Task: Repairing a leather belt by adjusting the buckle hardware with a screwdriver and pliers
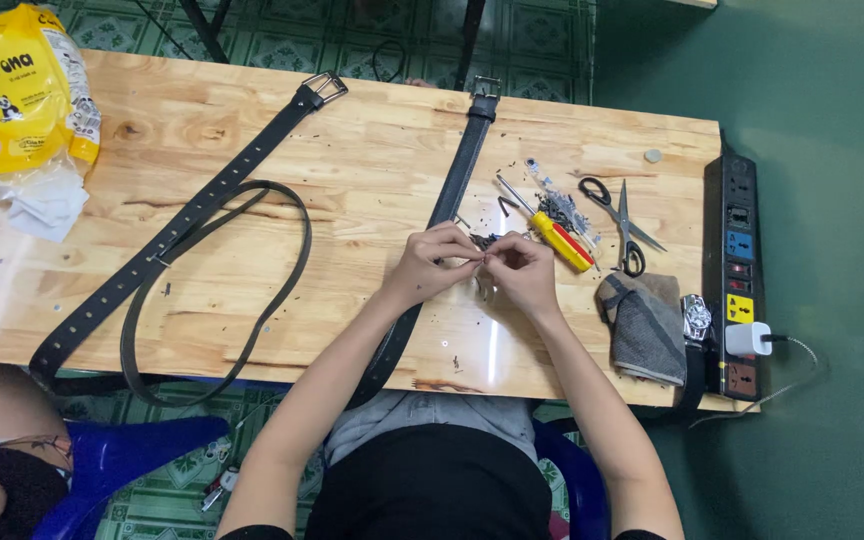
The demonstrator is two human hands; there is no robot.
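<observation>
Both hands (pixel 482 265) pinch small metal piece (pixel 480 241) over black belt (pixel 452 190).

The pale, smooth-planked wooden desk (pixel 352 180) shows matt grain. The long black leather belt (pixel 457 180) looks dull, its square metal buckle (pixel 485 86) shiny. The yellow plastic-handled screwdriver (pixel 562 240) gleams; the grey folded cloth (pixel 644 330) looks coarse.

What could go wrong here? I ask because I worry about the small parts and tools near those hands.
1. The left hand and right hand pinch tiny metal bits over the black leather belt; one could slip and get lost among the dark scraps on the pale wooden table.
2. The open black-handled scissors and yellow-handled screwdriver lie beside the right hand; a stray move could catch a blade.
</observation>
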